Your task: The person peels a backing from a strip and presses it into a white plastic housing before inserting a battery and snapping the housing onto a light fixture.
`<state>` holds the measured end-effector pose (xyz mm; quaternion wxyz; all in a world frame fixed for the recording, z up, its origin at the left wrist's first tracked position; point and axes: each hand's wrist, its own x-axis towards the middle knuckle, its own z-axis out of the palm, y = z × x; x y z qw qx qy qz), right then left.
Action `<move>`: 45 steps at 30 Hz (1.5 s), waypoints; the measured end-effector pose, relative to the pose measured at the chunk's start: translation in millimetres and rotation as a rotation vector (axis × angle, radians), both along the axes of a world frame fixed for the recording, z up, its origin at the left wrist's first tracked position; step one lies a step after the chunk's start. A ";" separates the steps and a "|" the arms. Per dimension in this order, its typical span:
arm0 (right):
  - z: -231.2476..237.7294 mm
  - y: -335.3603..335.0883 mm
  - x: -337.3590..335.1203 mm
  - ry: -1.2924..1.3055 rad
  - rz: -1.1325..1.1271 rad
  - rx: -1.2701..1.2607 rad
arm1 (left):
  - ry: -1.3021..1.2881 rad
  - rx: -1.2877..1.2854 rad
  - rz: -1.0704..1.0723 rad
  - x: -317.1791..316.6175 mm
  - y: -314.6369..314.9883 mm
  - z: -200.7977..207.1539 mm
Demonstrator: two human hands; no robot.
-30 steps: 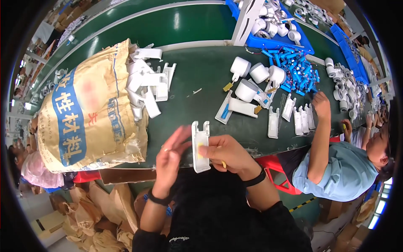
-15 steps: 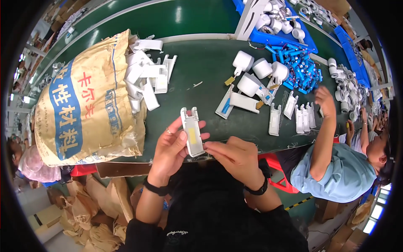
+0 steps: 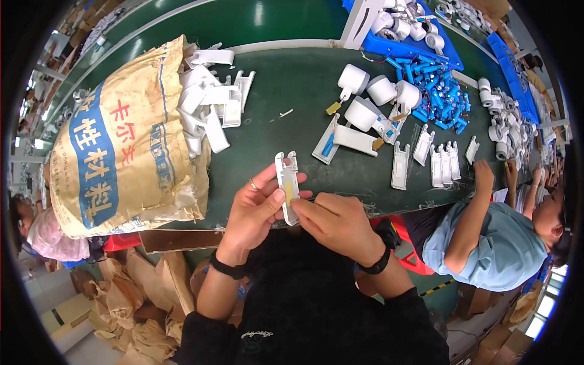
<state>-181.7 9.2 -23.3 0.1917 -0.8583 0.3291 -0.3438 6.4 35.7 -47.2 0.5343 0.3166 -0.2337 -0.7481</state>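
My left hand [image 3: 255,210] grips a long white plastic casing [image 3: 287,182], tilted upright, its hooked end pointing away from me. A yellowish strip [image 3: 289,189] lies along its hollow inside. My right hand [image 3: 337,220] is closed, with thumb and forefinger pressed at the casing's inner face near the strip; whether they pinch anything small is hidden. Ahead to the right, white round-headed parts [image 3: 361,114] lie beside a casing holding a blue cylinder [image 3: 329,146]. Several similar empty-looking casings [image 3: 399,167] lie in a loose row to their right.
A big tan sack [image 3: 131,134] spills white casings [image 3: 213,94] onto the green table [image 3: 286,79] at left. A heap of blue cylinders [image 3: 438,91] lies at right, before a blue tray [image 3: 420,52]. A co-worker in light blue [image 3: 474,243] sits at right.
The casing in my left hand has shifted slightly right and turned edge-on, with my right fingers now over its inner face. The co-worker's hand has drawn back toward the table edge, beside a casing.
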 end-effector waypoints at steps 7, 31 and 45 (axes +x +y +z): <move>-5.7 0.3 -10.0 -0.152 -0.133 0.192 | 0.001 0.069 -0.053 -8.7 -7.5 -0.8; -13.1 63.8 -143.7 -0.653 -0.676 0.486 | -0.272 -0.007 -0.246 -205.8 -56.6 -12.6; -27.8 78.1 -142.8 -0.874 -0.716 0.654 | -0.767 -0.300 -0.341 -216.9 -84.9 -31.9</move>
